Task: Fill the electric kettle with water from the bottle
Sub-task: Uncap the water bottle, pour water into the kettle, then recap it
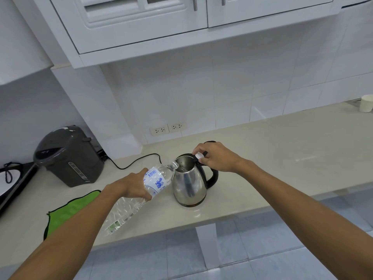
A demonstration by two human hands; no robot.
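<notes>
A steel electric kettle with a black handle stands on the beige counter, its top open. My left hand grips a clear plastic water bottle with a blue label, tilted nearly flat. The bottle's mouth rests at the kettle's rim. My right hand sits at the top of the kettle's handle, holding the lid open, with the white bottle cap pinched in its fingers.
A dark grey hot-water dispenser stands at the left with a black cord running behind the kettle. A green cloth lies near the front edge. Wall sockets and a white cup are farther back.
</notes>
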